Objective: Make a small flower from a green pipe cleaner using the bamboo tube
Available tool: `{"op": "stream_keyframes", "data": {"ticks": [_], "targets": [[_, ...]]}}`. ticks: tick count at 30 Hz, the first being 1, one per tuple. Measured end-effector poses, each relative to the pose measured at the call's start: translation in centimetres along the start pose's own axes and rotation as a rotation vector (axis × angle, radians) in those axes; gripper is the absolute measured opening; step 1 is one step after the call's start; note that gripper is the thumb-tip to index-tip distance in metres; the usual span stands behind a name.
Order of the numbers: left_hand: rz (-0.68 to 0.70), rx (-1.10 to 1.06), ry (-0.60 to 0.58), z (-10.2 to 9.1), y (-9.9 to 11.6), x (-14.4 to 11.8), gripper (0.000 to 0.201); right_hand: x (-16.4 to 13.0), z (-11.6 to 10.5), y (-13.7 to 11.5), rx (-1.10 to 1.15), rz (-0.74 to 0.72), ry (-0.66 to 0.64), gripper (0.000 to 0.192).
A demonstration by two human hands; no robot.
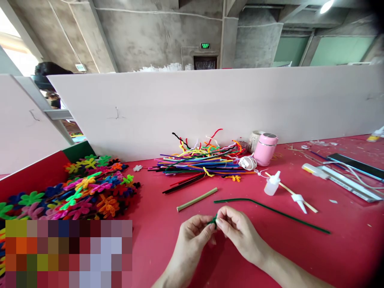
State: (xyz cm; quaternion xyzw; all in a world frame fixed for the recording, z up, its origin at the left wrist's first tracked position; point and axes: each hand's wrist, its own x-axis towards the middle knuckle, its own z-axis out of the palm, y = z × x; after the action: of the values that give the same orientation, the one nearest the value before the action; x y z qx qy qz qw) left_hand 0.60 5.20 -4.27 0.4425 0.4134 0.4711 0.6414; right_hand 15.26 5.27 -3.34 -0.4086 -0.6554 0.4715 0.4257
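Observation:
My left hand [193, 234] and my right hand [238, 232] meet low in the middle of the view, fingertips pinched together on the curled end of a dark green pipe cleaner [270, 210]. The rest of that pipe cleaner runs across the red table [345, 256] toward the right. A thin tan stick [197, 199] lies just beyond my hands. A pile of straight pipe cleaners in many colours [201, 162] lies farther back.
A heap of pipe-cleaner flowers [87, 188] covers the left side. A pink bottle [265, 149], a small white glue bottle [272, 184], a loose white nozzle [299, 201], and a phone [357, 165] sit to the right. A white partition [210, 100] walls the back.

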Motion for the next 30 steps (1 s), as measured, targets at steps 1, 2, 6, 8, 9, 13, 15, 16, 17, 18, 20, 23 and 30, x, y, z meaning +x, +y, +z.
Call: {"op": "stream_keyframes", "data": {"ticks": [1, 2, 6, 8, 9, 13, 15, 16, 17, 18, 20, 23, 30], "targets": [[0.001, 0.004, -0.005, 0.03, 0.04, 0.0, 0.013, 0.04, -0.04, 0.14, 0.015, 0.016, 0.0, 0.02], [0.003, 0.012, -0.013, 0.07, 0.13, -0.02, 0.013, 0.09, -0.08, 0.29, 0.034, 0.033, 0.0, 0.02], [0.03, 0.06, -0.047, 0.25, 0.76, -0.18, 0.013, 0.29, -0.09, 0.85, 0.129, 0.095, 0.013, 0.019], [0.037, 0.08, -0.04, 0.36, 0.93, -0.22, 0.014, 0.35, 0.01, 1.0, 0.159, 0.114, 0.025, 0.019], [0.035, 0.091, -0.032, 0.42, 0.92, -0.22, 0.014, 0.35, 0.08, 1.05, 0.165, 0.118, 0.029, 0.02], [0.08, 0.156, 0.023, 0.53, 0.45, -0.12, 0.016, 0.19, 0.4, 1.1, 0.16, 0.121, 0.034, 0.021], [0.115, 0.197, 0.054, 0.45, 0.25, -0.08, 0.016, 0.06, 0.46, 1.03, 0.156, 0.122, 0.027, 0.021], [0.113, 0.209, 0.063, 0.37, 0.22, -0.05, 0.016, 0.02, 0.43, 0.97, 0.153, 0.118, 0.029, 0.021], [0.097, 0.211, 0.064, 0.27, 0.24, -0.02, 0.015, -0.01, 0.37, 0.9, 0.143, 0.11, 0.039, 0.021], [0.073, 0.202, 0.055, 0.16, 0.29, 0.02, 0.016, -0.01, 0.27, 0.81, 0.13, 0.1, 0.056, 0.02], [0.031, 0.158, 0.026, -0.08, 0.42, 0.14, 0.018, 0.06, 0.02, 0.64, 0.097, 0.079, 0.085, 0.016], [0.006, 0.068, -0.034, -0.32, 0.49, 0.29, 0.02, 0.23, -0.25, 0.49, 0.056, 0.046, 0.023, 0.013], [-0.094, -0.269, -0.109, -0.01, 0.73, 0.04, 0.019, 0.35, -0.08, 1.02, 0.126, 0.087, -0.032, 0.018]]}}
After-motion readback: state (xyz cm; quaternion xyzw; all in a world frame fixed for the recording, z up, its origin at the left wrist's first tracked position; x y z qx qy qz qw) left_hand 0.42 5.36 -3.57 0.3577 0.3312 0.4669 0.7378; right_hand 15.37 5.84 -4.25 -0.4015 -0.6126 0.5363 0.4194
